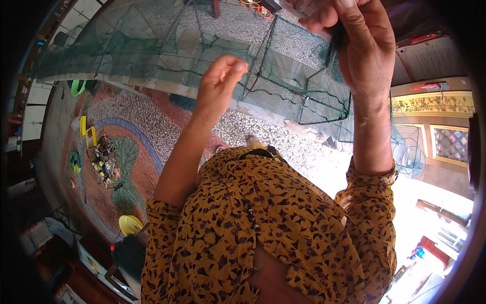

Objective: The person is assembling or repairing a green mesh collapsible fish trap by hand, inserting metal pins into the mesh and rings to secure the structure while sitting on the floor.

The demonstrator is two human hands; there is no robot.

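A long green net trap (pixel 283 76) with dark square frames stretches across the surface in front of me, from the far left to the right. My left hand (pixel 218 88) is raised over its near edge, the thumb pressed to the curled fingers. Whatever may be in that pinch is too small to make out. Higher up on the right, my right hand (pixel 368 48) is closed, its fingertips partly cut off by the upper edge of the picture. Dark green netting hangs beside its palm and runs up to its fingers.
On the patterned floor to the left lie a heap of small mixed items (pixel 105 164), loose green netting (pixel 126 195) and a yellow basin (pixel 130 225). An orange cord (pixel 262 10) lies at the far side. Yellow-trimmed furniture (pixel 435 104) stands on the right.
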